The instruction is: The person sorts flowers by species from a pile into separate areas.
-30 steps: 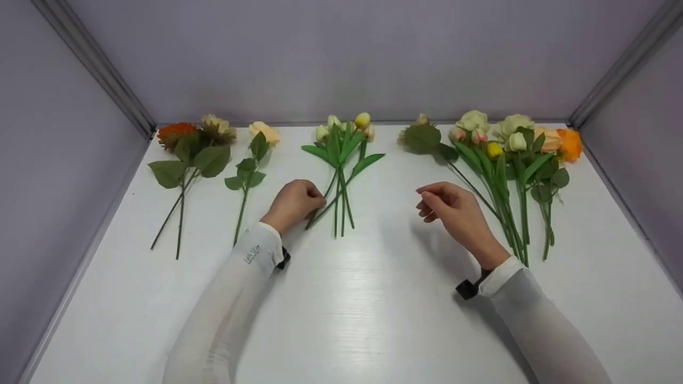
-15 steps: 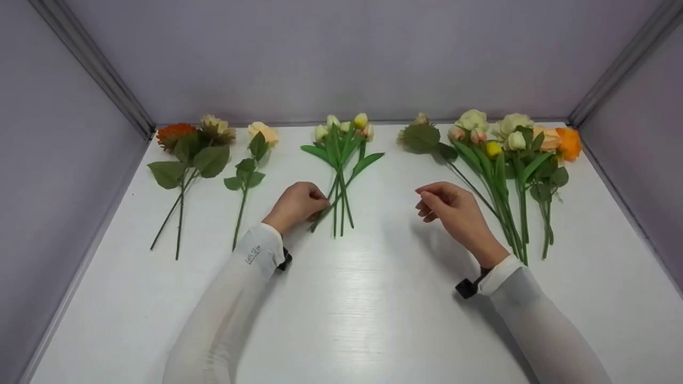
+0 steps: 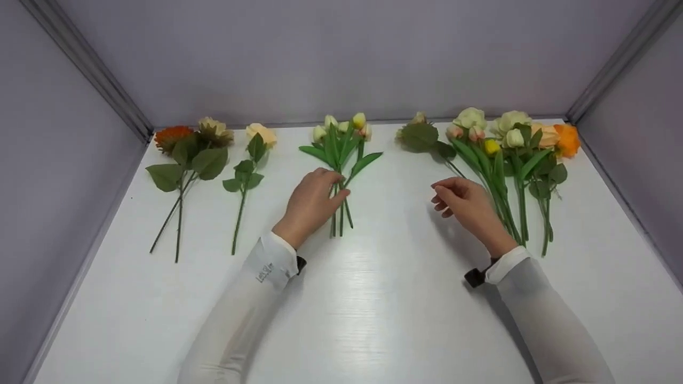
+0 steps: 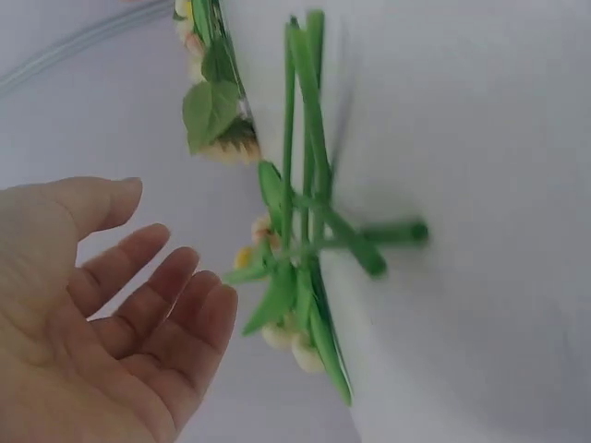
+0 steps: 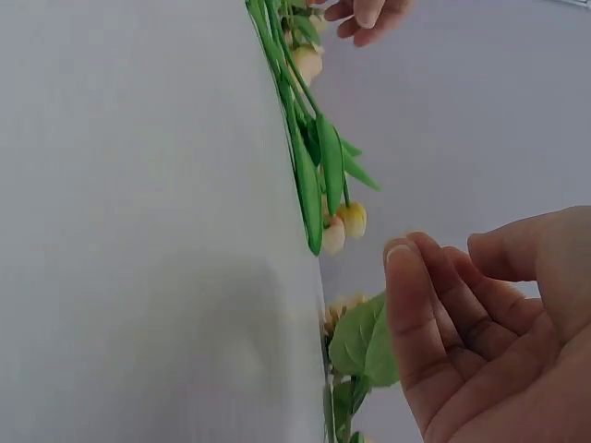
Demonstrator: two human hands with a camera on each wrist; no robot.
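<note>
My left hand (image 3: 314, 201) hovers over the stems of a bunch of tulips (image 3: 333, 148) lying mid-table, covering part of them. In the left wrist view the fingers are loosely bent, thumb apart, and nothing is held; the crossing green stems (image 4: 314, 120) stand clear of the palm. My right hand (image 3: 469, 205) is raised left of the right-hand flower group, fingers loosely curved with nothing in them. Near it lie a leafy flower (image 3: 419, 137), pink tulips (image 3: 476, 134) and a yellow tulip (image 3: 491, 146). The right wrist view also shows the hand (image 5: 499, 332) holding nothing.
On the left lie an orange flower (image 3: 174, 138), a cream flower (image 3: 214, 130) and a peach rose (image 3: 261, 134). Pale green blooms (image 3: 469, 118) and a bright orange flower (image 3: 567, 141) lie at the right. Grey walls (image 3: 341, 58) enclose the white table (image 3: 352, 320).
My left hand has let go of the tulip stem ends and moved up and right over the stems. The right hand has shifted slightly right. The camera view has tilted slightly.
</note>
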